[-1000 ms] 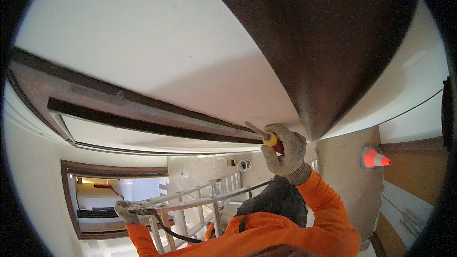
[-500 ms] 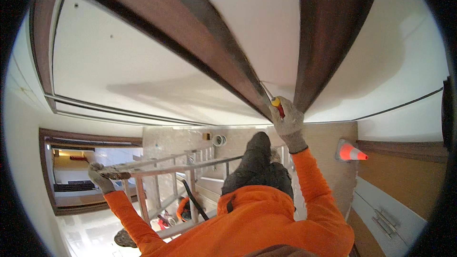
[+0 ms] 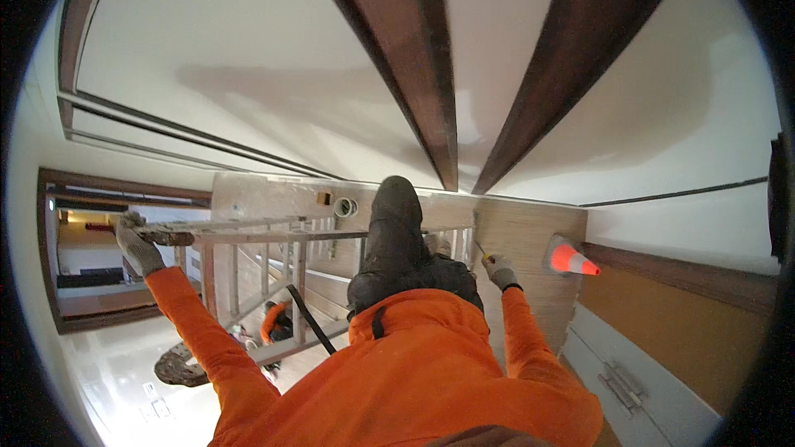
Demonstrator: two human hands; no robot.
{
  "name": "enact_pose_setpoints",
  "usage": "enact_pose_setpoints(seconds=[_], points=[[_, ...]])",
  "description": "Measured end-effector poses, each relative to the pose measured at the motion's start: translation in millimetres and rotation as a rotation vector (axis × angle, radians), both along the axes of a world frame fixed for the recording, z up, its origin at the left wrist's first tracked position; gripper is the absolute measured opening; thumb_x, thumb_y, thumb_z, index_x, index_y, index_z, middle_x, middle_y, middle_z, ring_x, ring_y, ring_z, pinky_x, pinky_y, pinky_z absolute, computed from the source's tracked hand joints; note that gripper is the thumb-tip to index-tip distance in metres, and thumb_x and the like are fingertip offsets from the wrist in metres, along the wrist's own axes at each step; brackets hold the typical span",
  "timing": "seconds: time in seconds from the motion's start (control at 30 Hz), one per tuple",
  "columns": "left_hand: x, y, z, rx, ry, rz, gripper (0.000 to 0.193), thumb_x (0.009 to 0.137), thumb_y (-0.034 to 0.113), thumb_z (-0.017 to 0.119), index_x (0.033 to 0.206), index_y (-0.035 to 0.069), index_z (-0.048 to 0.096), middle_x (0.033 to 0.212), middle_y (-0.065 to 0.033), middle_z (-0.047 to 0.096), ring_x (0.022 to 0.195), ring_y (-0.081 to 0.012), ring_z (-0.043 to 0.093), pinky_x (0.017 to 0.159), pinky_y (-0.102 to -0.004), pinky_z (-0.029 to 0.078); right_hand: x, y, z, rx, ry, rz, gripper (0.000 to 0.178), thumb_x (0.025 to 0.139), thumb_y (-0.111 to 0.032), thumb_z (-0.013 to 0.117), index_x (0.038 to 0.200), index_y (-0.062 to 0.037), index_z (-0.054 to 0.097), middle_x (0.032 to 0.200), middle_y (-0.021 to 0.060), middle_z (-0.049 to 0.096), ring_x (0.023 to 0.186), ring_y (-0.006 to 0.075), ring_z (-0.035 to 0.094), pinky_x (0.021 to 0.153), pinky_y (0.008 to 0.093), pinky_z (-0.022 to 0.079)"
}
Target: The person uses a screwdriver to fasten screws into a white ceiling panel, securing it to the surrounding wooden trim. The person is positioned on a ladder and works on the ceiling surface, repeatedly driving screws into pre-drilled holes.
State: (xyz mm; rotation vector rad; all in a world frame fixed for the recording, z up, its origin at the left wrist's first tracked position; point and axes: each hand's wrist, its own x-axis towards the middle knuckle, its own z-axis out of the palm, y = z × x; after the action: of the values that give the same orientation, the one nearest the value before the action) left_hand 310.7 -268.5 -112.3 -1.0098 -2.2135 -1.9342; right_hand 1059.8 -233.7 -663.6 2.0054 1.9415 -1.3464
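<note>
My left hand (image 3: 139, 245), in a grey work glove, is closed around the top end of the stepladder (image 3: 248, 237) at the left. Lower down at the right, my right hand (image 3: 500, 271), also gloved, grips a screwdriver (image 3: 481, 250). Its thin shaft points up and left; the fingers mostly cover the yellow and red handle. That hand is beside my legs, apart from the wall. Ahead of me, two dark brown wood trims (image 3: 414, 41) run up the white wall panels (image 3: 273, 58), with a narrow pale strip between them.
An orange and white traffic cone (image 3: 571, 259) stands on the floor at the right. Near the wall base sit a white bucket (image 3: 346, 208) and a small brown box (image 3: 324, 199). Below the ladder, another person's orange sleeve (image 3: 272, 323) shows. A framed opening (image 3: 51, 281) is at far left.
My right hand has come away from the edge of the wood trim and dropped lower with the screwdriver. My left hand keeps its hold on the ladder. The view has shifted.
</note>
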Motion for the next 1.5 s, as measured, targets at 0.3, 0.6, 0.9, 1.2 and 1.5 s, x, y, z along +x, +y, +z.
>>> enact_pose_setpoints(seconds=[0.3,0.6,0.9,1.2,1.5], points=[[-21.0,5.8,2.3,0.139,-0.14,0.044,0.016,0.092,0.015,0.053,0.083,0.007,0.064,0.079,-0.0013,0.057,0.073,-0.0147,0.054,0.07,-0.0296,0.045,-3.9,32.5,38.5,0.041,0.136,-0.163,0.042,0.096,-0.041,0.061,0.111,-0.0026,0.07,0.096,0.0225,0.074,0.096,0.0414,0.069,0.081,0.0508,0.052],[4.5,10.7,0.8,0.174,-0.086,0.1,0.019,0.09,0.014,0.05,0.081,0.005,0.064,0.079,-0.0021,0.057,0.073,-0.0147,0.051,0.072,-0.029,0.042,-48.6,98.1,174.9,0.418,0.283,0.0,0.058,0.091,-0.025,0.067,0.145,-0.0129,0.049,0.126,0.0205,0.066,0.108,0.0391,0.067,0.093,0.0488,0.053],[35.0,20.1,6.6,0.197,-0.076,0.161,0.024,0.089,0.013,0.047,0.085,0.003,0.068,0.081,-0.0022,0.058,0.075,-0.014,0.05,0.072,-0.0288,0.041,-122.2,150.0,414.2,0.965,0.345,0.04,0.045,0.088,-0.01,0.071,0.131,-0.004,0.062,0.115,0.0198,0.071,0.104,0.0375,0.071,0.09,0.0446,0.057],[116.4,47.2,27.9,0.303,0.343,0.504,0.025,0.09,0.01,0.054,0.1,-0.003,0.072,0.096,-0.0109,0.07,0.096,-0.0209,0.065,0.093,-0.0363,0.051,-162.4,177.1,612.6,1.705,0.012,0.263,0.052,0.083,-0.009,0.077,0.134,-0.0101,0.065,0.118,0.0122,0.074,0.097,0.0279,0.074,0.08,0.0361,0.06],[293.2,205.8,70.9,0.537,0.18,-0.765,0.018,0.101,0.002,0.057,0.111,0.0,0.072,0.109,-0.0082,0.072,0.096,-0.0131,0.067,0.081,-0.0236,0.052,-215.5,177.6,696.3,1.911,-0.361,0.021,0.046,0.094,-0.033,0.073,0.134,-0.0118,0.066,0.117,0.0094,0.076,0.098,0.0233,0.077,0.081,0.036,0.063]])
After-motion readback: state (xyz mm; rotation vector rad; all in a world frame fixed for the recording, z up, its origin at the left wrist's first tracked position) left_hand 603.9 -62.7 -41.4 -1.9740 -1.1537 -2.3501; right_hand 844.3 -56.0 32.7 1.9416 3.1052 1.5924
